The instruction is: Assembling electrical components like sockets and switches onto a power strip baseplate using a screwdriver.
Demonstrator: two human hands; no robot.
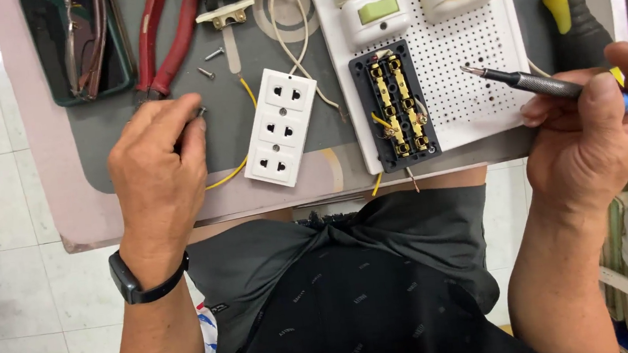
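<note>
The small screw (201,112) is dark, seen only as a short end poking out between pinching fingertips at about nine o'clock of the white three-outlet socket cover (280,126); its head is hidden. The screwdriver (531,82) has a slim dark metal shaft and a blue and yellow handle end. It lies nearly level, held up off the white perforated board (472,69), tip pointing toward ten o'clock, at three o'clock of the open black terminal block (393,107).

Mat (317,134) open between socket cover (281,126) – pegboard (472,69)
</note>
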